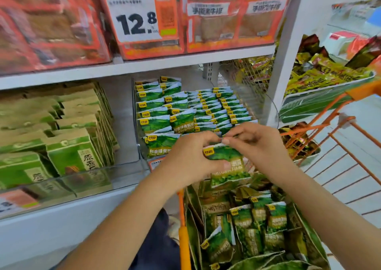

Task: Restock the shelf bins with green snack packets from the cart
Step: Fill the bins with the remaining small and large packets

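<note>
- Head view: left hand (185, 162) and right hand (261, 146) both pinch one green packet (226, 164), fingers curled on its top edge.
- Just beyond the grip: clear shelf bin (142, 152) with rows of matching packets.
- Below the grip: orange cart (183, 234) holding more packets.
- Above: price tag (136, 20), white shelf (185, 60).

Green snack packet (225, 162) was upright, held above cart (340, 137); more packets (257, 222) loose in cart, rows filling shelf bin (144, 156)
</note>
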### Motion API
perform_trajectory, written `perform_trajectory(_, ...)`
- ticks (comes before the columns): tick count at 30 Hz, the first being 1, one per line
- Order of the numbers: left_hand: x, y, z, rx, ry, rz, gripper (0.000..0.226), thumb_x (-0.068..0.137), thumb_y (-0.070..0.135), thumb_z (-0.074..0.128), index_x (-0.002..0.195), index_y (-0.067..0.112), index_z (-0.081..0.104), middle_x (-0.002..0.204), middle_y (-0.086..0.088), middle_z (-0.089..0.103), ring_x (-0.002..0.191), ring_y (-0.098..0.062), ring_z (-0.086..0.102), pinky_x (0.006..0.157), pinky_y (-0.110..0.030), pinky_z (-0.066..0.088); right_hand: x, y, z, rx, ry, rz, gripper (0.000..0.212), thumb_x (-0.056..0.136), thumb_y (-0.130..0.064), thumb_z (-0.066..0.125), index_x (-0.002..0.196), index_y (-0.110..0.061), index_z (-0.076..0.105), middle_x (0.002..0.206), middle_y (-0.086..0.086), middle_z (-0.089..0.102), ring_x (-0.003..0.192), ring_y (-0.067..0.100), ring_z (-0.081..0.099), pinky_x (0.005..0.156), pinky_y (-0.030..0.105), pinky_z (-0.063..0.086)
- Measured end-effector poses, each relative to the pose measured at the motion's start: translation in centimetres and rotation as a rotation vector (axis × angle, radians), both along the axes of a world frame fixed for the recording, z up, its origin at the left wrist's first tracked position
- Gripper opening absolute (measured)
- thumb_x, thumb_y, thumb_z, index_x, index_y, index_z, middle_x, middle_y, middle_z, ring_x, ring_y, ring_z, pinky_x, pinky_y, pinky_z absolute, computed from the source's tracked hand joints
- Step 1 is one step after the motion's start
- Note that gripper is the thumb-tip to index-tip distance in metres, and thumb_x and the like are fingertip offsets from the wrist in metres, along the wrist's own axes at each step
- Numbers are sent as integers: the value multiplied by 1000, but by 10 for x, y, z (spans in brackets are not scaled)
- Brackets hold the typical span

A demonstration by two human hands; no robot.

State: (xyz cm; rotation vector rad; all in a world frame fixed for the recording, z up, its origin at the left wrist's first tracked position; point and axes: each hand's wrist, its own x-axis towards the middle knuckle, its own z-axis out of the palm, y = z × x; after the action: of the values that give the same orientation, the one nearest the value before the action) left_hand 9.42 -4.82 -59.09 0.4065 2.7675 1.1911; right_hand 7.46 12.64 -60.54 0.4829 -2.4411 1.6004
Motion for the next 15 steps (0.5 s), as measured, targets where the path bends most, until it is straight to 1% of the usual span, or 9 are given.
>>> perform_trajectory(1, -5, -5, 10, -65, 13, -5, 30, 73, 38, 80, 97, 29, 65, 89, 8, 68, 75, -5, 63, 60, -14, 41, -2, -5, -3, -34, 61, -50, 7, 77, -38, 68, 81, -32, 67, 67, 0, 70, 68, 14, 66, 66, 30, 53)
perform_trajectory(2, -9, -9, 18, -122, 33, 25, 32, 74, 39, 79, 101, 25, 69, 98, 5, 69, 88, -10, 64, 69, -18, 43, -6, -8, -6, -24, 122, -106, 8, 82, -43, 64, 86, -36, 65, 72, -8, 69, 70, 9, 65, 65, 26, 52)
perform_trajectory(4, -21, -21, 29, -237, 132, 155, 43, 78, 44, 75, 114, 22, 67, 117, 3, 66, 108, -16, 59, 81, -25, 39, -13, -5, -16, 142, 203, -185, 25, 94, -49, 49, 104, -32, 64, 81, -22, 62, 69, 1, 60, 63, 15, 44)
perform_trajectory(5, -28, -28, 34, -283, 195, 218, 45, 80, 46, 72, 117, 22, 65, 120, 3, 65, 111, -18, 58, 80, -26, 37, -17, -1, -25, 278, 208, -189, 39, 96, -51, 39, 114, -26, 63, 85, -19, 62, 74, 4, 60, 68, 15, 43)
perform_trajectory(7, -44, -38, 38, -365, 271, 308, 42, 82, 48, 68, 117, 25, 63, 114, 1, 66, 107, -22, 59, 77, -29, 38, -23, 7, -45, 600, 237, -147, 59, 97, -55, 25, 120, -14, 61, 99, 0, 67, 97, 20, 61, 89, 32, 42)
perform_trajectory(8, -52, -42, 39, -410, 275, 323, 42, 83, 48, 68, 117, 25, 62, 113, 0, 66, 107, -23, 59, 80, -31, 39, -24, 10, -56, 713, 266, -126, 62, 97, -56, 23, 119, -13, 62, 106, 5, 67, 107, 26, 59, 99, 39, 37)
perform_trajectory(10, -66, -46, 37, -509, 256, 312, 45, 84, 48, 68, 121, 23, 61, 117, -2, 66, 111, -25, 58, 92, -35, 36, -27, 12, -66, 762, 259, -131, 57, 96, -52, 26, 116, -14, 64, 112, 5, 66, 114, 27, 56, 107, 40, 30)
perform_trajectory(12, -75, -46, 34, -630, 223, 268, 49, 83, 49, 68, 124, 22, 61, 118, -2, 65, 113, -26, 56, 101, -38, 29, -28, 12, -64, 737, 244, -147, 55, 96, -49, 28, 115, -14, 65, 111, 5, 67, 114, 27, 56, 105, 40, 32)
perform_trajectory(15, -85, -43, 27, -762, 202, 203, 51, 81, 52, 68, 123, 23, 62, 113, -1, 67, 110, -26, 56, 102, -38, 27, -28, 11, -61, 748, 264, -146, 54, 96, -49, 29, 114, -14, 66, 109, 5, 67, 110, 27, 58, 102, 42, 38)
